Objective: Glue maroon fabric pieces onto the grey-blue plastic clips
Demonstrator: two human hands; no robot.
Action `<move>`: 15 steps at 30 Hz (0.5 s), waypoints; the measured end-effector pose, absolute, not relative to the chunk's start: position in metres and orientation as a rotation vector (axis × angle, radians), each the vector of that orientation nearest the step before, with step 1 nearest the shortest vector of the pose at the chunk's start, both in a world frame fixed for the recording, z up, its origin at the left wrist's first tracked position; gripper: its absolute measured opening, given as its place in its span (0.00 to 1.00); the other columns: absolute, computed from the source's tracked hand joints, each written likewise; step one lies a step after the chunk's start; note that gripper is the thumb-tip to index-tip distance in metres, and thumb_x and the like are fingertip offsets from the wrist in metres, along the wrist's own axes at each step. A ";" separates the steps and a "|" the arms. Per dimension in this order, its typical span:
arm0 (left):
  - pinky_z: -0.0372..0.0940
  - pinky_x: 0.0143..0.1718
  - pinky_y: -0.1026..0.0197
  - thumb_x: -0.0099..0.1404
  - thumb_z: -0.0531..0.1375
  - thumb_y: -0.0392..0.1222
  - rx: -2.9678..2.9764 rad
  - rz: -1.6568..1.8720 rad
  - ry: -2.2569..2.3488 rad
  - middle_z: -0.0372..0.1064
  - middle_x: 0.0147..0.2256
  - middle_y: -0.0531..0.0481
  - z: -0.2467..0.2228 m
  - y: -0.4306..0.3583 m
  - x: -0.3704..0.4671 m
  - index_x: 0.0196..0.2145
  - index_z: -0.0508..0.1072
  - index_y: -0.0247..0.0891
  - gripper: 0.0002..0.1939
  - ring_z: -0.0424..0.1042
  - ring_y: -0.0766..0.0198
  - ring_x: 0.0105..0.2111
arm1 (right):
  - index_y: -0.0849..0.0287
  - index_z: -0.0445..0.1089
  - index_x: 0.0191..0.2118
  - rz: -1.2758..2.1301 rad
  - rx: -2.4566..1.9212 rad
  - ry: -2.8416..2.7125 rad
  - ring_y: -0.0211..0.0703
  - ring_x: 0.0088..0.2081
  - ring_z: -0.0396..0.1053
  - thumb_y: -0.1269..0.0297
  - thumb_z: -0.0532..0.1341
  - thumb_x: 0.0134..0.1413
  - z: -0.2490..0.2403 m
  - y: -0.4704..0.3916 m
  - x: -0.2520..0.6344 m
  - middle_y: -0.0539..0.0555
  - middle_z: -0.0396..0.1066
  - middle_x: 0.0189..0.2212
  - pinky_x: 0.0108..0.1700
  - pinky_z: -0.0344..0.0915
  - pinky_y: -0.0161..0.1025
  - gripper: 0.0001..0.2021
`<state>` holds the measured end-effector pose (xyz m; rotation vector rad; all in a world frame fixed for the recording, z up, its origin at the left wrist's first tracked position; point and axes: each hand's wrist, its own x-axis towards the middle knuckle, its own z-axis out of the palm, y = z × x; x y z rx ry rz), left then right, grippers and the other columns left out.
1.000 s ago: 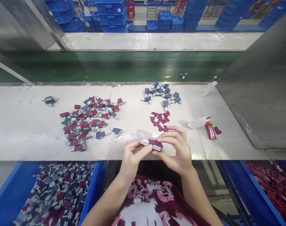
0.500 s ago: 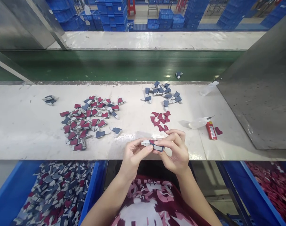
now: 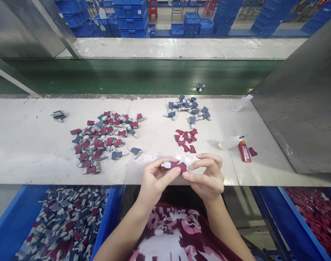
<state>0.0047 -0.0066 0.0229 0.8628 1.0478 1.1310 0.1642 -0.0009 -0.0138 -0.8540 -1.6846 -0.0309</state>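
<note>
My left hand [image 3: 154,177] pinches a small plastic part [image 3: 179,166] between thumb and fingers, just above the table's front edge. The part has a white tip pointing left and a dark red face turned up. Beside its right end is my right hand [image 3: 207,177], fingers apart and curved, the thumb at the part's edge; whether it touches is hard to tell. Beyond the hands lie several loose dark red pieces [image 3: 185,135]. Farther back is a group of blue-grey and white parts [image 3: 194,105]. To the left spreads a pile of red-faced parts [image 3: 98,145].
At right lie two translucent bottles, the nearer needle-tipped [image 3: 231,142], and a red lighter [image 3: 245,151]. A green conveyor belt [image 3: 127,76] runs behind the table, carrying one part [image 3: 200,87]. Blue bins [image 3: 7,224] of parts stand below. A metal panel [image 3: 304,101] rises at right.
The held part has turned so its red face shows. My right hand's fingers have spread and moved slightly right, off the part. The part on the belt has shifted left.
</note>
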 end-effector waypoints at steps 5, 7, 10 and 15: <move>0.64 0.25 0.68 0.54 0.71 0.41 0.856 1.109 1.068 0.72 0.23 0.53 0.023 -0.007 0.004 0.39 0.82 0.37 0.13 0.67 0.70 0.21 | 0.49 0.75 0.35 -0.117 -0.871 -1.691 0.44 0.41 0.66 0.80 0.65 0.52 -0.019 -0.002 0.165 0.49 0.66 0.28 0.38 0.69 0.42 0.14; 0.62 0.23 0.69 0.54 0.71 0.41 0.865 1.108 1.071 0.71 0.21 0.54 0.021 -0.007 0.004 0.39 0.82 0.38 0.13 0.65 0.71 0.20 | 0.49 0.75 0.34 -0.152 -0.884 -1.689 0.43 0.41 0.65 0.82 0.66 0.50 -0.021 -0.003 0.164 0.49 0.63 0.28 0.38 0.69 0.41 0.16; 0.62 0.23 0.69 0.54 0.71 0.41 0.840 1.097 1.084 0.72 0.22 0.54 0.018 -0.006 0.003 0.37 0.82 0.38 0.11 0.65 0.73 0.20 | 0.49 0.74 0.33 -0.168 -0.877 -1.723 0.43 0.43 0.65 0.84 0.66 0.48 -0.024 -0.002 0.164 0.49 0.61 0.29 0.39 0.69 0.41 0.17; 0.68 0.31 0.68 0.52 0.72 0.39 0.786 1.092 1.101 0.79 0.31 0.50 0.013 -0.003 0.001 0.36 0.83 0.38 0.12 0.73 0.68 0.26 | 0.49 0.74 0.33 -0.092 -0.919 -1.759 0.46 0.46 0.65 0.81 0.68 0.48 -0.028 0.002 0.166 0.50 0.64 0.33 0.44 0.69 0.45 0.15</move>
